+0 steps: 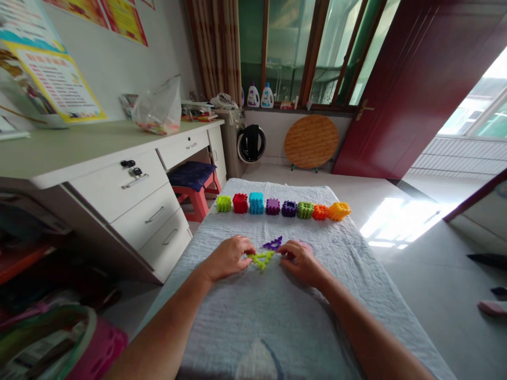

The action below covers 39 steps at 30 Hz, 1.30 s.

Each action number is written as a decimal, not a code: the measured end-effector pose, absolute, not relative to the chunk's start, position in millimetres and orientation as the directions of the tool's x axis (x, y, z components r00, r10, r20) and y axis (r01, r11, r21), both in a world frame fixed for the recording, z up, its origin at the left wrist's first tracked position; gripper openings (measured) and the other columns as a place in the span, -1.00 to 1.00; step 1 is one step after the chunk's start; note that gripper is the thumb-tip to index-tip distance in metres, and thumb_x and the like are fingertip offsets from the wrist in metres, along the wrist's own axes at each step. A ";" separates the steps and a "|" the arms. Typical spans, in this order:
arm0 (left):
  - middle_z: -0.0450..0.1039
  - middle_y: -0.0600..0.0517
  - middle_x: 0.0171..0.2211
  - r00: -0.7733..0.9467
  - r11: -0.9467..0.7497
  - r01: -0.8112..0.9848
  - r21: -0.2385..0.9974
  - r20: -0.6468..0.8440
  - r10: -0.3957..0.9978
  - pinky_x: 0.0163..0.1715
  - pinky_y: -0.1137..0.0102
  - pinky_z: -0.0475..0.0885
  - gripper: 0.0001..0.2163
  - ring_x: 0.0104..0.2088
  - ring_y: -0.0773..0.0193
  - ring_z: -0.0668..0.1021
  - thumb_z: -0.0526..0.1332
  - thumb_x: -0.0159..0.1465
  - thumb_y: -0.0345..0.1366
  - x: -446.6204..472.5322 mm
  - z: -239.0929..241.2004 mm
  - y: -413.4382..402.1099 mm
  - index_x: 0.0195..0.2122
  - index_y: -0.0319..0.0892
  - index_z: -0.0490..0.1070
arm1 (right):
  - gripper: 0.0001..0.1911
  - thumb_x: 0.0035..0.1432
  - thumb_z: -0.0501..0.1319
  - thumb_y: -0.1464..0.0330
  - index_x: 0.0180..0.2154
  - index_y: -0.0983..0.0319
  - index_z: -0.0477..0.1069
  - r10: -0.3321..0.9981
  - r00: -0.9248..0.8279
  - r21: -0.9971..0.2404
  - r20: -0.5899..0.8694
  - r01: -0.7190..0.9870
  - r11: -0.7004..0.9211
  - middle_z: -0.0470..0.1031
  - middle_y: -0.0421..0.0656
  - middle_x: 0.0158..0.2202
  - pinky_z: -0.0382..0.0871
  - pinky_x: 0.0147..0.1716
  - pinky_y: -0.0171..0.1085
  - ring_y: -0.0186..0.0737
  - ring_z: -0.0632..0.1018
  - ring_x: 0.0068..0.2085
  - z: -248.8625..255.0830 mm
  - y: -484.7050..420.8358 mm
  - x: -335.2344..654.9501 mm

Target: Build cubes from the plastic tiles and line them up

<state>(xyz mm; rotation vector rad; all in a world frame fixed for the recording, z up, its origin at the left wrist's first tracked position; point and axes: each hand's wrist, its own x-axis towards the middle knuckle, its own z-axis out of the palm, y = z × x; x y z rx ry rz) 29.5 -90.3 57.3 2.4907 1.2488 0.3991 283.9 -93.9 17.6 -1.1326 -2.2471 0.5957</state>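
On the cloth-covered table (257,316), my left hand (227,257) pinches the left corner of a lime-green toothed triangle piece (261,259) lying flat. My right hand (301,259) holds a purple toothed triangle piece (273,243) at its right side, just above the green one. The two pieces sit close together between my fingertips. Whether they touch I cannot tell. Farther back runs a row of assembled plastic cubes (283,207), from a green cube (224,203) on the left to an orange-yellow one (339,210) on the right.
A white desk with drawers (130,195) stands to the left, a red stool (196,198) tucked beside it. A plastic bag (158,108) lies on the desk. A round wooden board (311,141) leans on the far wall by a dark red door (415,89).
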 end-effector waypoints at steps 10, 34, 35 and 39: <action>0.61 -0.02 -0.28 -0.123 0.046 0.959 0.279 0.264 0.957 -0.25 0.39 0.41 -0.78 -0.23 0.13 0.59 0.23 0.10 -0.28 -56.4 92.8 -8.0 -0.25 -0.13 0.57 | -0.79 0.02 0.19 0.53 -0.25 0.25 0.47 0.834 -0.473 -0.583 0.286 0.605 0.543 0.44 -0.17 -0.37 0.24 -0.30 -0.29 -0.29 0.41 -0.37 14.5 -90.3 286.3; 0.59 -0.11 -0.17 -0.295 0.263 0.945 0.197 0.154 0.943 -0.28 0.35 0.39 -0.79 -0.15 0.06 0.56 0.24 0.09 -0.26 -31.8 74.4 50.9 -0.26 -0.11 0.58 | -0.79 0.02 0.20 0.51 -0.25 0.23 0.46 0.832 -0.484 -0.556 0.270 0.627 0.545 0.46 -0.17 -0.34 0.23 -0.24 -0.26 -0.26 0.41 -0.32 13.0 -90.0 289.2; 0.59 -0.10 -0.17 -0.292 0.261 0.946 0.193 0.157 0.943 -0.28 0.35 0.38 -0.80 -0.15 0.06 0.56 0.23 0.09 -0.27 -32.0 74.1 50.9 -0.27 -0.11 0.58 | -0.79 0.02 0.19 0.52 -0.25 0.23 0.46 0.835 -0.481 -0.560 0.268 0.628 0.541 0.46 -0.17 -0.34 0.23 -0.24 -0.26 -0.26 0.41 -0.32 13.3 -90.2 289.2; 0.59 -0.09 -0.19 -0.276 0.246 0.953 0.178 0.170 0.946 -0.29 0.36 0.38 -0.82 -0.16 0.07 0.55 0.23 0.08 -0.29 -34.4 72.3 51.4 -0.30 -0.11 0.57 | -0.77 0.01 0.19 0.53 -0.24 0.23 0.46 0.835 -0.480 -0.570 0.269 0.620 0.540 0.45 -0.17 -0.34 0.24 -0.23 -0.27 -0.27 0.41 -0.32 12.3 -90.0 289.6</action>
